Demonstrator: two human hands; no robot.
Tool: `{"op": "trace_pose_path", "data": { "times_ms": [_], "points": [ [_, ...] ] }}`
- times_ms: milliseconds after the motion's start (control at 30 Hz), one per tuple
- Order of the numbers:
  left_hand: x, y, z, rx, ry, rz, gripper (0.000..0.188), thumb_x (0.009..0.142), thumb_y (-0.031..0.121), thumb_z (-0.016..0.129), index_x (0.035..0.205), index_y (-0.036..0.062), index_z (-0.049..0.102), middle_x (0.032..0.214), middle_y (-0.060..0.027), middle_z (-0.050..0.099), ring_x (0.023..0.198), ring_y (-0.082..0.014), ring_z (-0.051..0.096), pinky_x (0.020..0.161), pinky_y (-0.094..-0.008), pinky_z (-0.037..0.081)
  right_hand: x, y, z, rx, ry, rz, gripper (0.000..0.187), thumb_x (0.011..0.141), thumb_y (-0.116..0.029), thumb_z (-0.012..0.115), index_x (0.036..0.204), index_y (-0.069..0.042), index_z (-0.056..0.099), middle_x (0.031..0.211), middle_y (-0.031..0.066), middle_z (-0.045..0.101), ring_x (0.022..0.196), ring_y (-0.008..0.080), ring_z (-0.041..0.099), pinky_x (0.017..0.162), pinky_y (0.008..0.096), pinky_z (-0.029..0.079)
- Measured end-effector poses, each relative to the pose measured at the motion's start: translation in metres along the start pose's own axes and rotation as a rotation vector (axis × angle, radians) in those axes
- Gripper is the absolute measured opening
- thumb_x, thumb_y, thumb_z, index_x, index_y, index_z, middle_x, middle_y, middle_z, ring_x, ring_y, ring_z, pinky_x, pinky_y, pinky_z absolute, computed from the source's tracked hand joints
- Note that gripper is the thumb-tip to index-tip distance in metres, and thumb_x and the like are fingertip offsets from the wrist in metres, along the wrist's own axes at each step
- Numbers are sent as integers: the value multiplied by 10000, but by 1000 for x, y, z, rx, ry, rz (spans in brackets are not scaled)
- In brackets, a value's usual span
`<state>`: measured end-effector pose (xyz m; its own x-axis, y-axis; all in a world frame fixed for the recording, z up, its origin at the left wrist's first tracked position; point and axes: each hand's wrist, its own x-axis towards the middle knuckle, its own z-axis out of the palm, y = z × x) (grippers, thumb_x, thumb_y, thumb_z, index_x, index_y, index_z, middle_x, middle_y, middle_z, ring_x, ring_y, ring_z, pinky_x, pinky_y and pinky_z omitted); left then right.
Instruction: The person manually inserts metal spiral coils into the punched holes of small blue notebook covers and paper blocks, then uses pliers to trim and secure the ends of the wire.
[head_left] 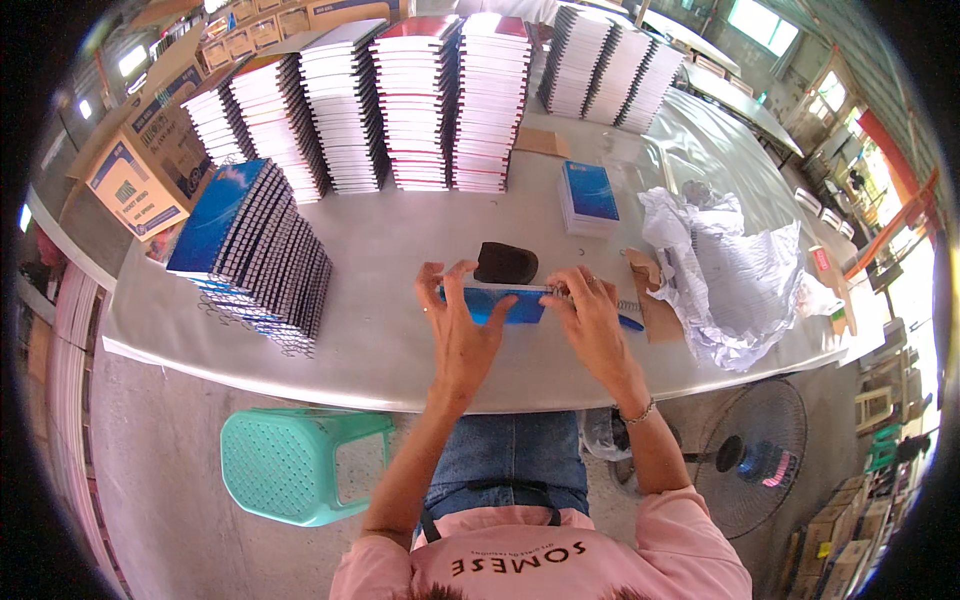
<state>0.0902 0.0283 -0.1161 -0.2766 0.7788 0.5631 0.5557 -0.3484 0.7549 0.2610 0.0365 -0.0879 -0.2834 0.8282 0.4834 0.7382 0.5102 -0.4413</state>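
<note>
A small blue-covered notebook (522,309) stands on edge near the front of the table. My left hand (462,335) grips its left part, thumb on the cover and fingers over the top edge. Near its top right corner, my right hand (592,325) pinches the edge, where a wire coil (628,305) sticks out to the right. Whether the coil runs through the pages is hidden by my fingers. A dark brown block (506,263) with a rounded end lies just behind the notebook. Beside my right hand shows a blue piece (631,323), partly covered.
Spiral-bound blue notebooks (262,255) are piled at left. Tall stacks of notebooks (418,110) line the back, with cartons (150,165) beyond. Small blue pads (590,197) and crumpled white paper (725,275) lie right. A green stool (300,465) and a fan (750,455) stand below.
</note>
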Motion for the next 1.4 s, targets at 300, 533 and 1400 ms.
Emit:
{"op": "trace_pose_path", "data": {
  "times_ms": [300,533,1400],
  "points": [
    [-8,-22,-8,-63,-154,-35,604,652,166,882,1096,45,490,1042,-146,468,1017,-344,455,891,-442,398,5,20,-8,132,-309,-123,217,926,-171,576,1063,-4,553,1025,175,578,1039,370,562,883,470,433],
    [17,-46,-67,-78,-261,79,623,621,170,900,1068,49,485,1015,-112,446,980,-307,457,860,-403,410,47,21,57,96,-261,55,574,878,-390,675,1174,51,457,1239,317,481,1134,493,503,954,523,431],
    [15,-64,-55,-241,-304,-41,740,585,185,928,1130,71,440,1057,-68,423,1027,-232,457,903,-328,405,30,13,12,641,-578,226,344,853,-183,737,1122,10,642,1093,56,641,1039,142,581,903,284,476]
  ]
}}
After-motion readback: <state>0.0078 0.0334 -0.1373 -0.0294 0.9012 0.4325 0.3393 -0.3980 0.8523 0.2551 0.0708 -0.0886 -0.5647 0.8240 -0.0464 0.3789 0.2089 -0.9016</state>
